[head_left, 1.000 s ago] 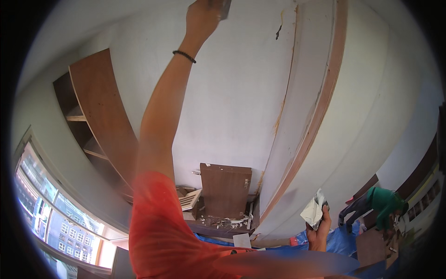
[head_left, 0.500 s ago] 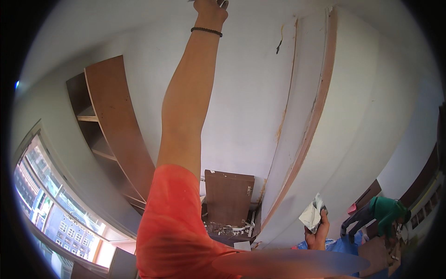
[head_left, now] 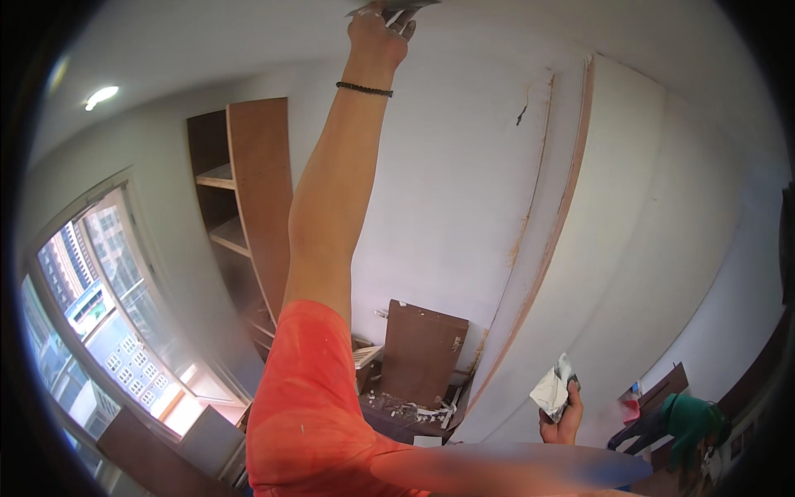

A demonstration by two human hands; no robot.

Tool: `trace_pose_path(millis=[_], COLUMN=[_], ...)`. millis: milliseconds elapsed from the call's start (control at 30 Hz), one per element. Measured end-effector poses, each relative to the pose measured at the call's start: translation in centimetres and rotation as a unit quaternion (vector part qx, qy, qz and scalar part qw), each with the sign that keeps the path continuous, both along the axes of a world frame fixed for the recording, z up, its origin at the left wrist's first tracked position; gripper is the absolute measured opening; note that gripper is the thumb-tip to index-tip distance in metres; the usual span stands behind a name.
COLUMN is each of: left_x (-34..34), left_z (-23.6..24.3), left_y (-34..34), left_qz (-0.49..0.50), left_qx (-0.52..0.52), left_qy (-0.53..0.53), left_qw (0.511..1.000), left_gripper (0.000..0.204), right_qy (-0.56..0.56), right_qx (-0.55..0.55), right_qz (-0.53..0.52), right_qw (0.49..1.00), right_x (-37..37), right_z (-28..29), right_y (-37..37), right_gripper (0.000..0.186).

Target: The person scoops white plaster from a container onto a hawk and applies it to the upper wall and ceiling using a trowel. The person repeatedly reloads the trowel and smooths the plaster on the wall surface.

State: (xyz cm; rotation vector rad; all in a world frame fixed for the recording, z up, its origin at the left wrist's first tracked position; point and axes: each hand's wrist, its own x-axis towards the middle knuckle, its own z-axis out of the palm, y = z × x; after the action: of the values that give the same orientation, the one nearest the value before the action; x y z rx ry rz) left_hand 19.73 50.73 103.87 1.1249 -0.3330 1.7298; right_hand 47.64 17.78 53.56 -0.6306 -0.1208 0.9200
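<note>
Item, nearest: my right hand [head_left: 563, 420], low on the right; fingers wrapped round a whitish piece [head_left: 548, 393], thin and wedge-like, its peak pointing up, its body slanting down to the left; whether coated or folded, I cannot tell.

Item: my left hand [head_left: 377, 40], at full stretch overhead, red sleeve [head_left: 306, 389] below, dark bracelet [head_left: 364, 89] at the wrist; fingers closed on a flat grey blade [head_left: 414, 5]. The blade lies just beyond my knuckles, long axis left to right, square across the line of my forearm. My left hand has it; my right is well apart, lower and to the right. Contact between blade and ceiling: I cannot tell.

Item: brown ledge [head_left: 397, 424], pale scraps along its top; near its back edge, against the wall, a brown panel [head_left: 425, 352], upright and slightly tilted.

Item: pale wall [head_left: 447, 182], behind my arm; a dark loose wire [head_left: 522, 114] near its upper right corner; a reddish-brown strip [head_left: 570, 182] down the edge beyond.

Item: brown shelf unit [head_left: 261, 190], left of my forearm.

Item, farthest: bright window [head_left: 124, 331], lower left; co-worker in a green top [head_left: 694, 421], bent over, lower right
</note>
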Motion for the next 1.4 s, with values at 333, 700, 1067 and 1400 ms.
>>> trace_pose_path(millis=[333,700,1067,1400], left_x=[-10.5,-6.9,7.8,9.3], left_z=[-0.1,-7.4,-2.5,1.8], left_y=[-14.0,-8.5,16.4,16.7], left_qz=[0.133,0.148,-0.098,-0.141], left_qx=[0.171,-0.022,-0.146,-0.16], left_qy=[0.018,-0.136,-0.013,-0.036], left_qw=[0.976,0.979,0.984,0.976], left_gripper=[0.025,0.032,0.039,0.04], right_qy=[-0.042,0.005,0.003,0.004], right_qx=[-0.001,-0.04,-0.023,-0.044], right_qz=[0.095,0.087,-0.016,-0.076], right_qw=[0.995,0.995,1.0,0.996], right_x=[1.3,-0.1,2.3,2.0], right_z=[-0.1,0.7,-2.4,-2.2], right_y=[-1.6,-0.4,0.7,1.3], right_gripper=[0.041,0.031,0.043,0.034])
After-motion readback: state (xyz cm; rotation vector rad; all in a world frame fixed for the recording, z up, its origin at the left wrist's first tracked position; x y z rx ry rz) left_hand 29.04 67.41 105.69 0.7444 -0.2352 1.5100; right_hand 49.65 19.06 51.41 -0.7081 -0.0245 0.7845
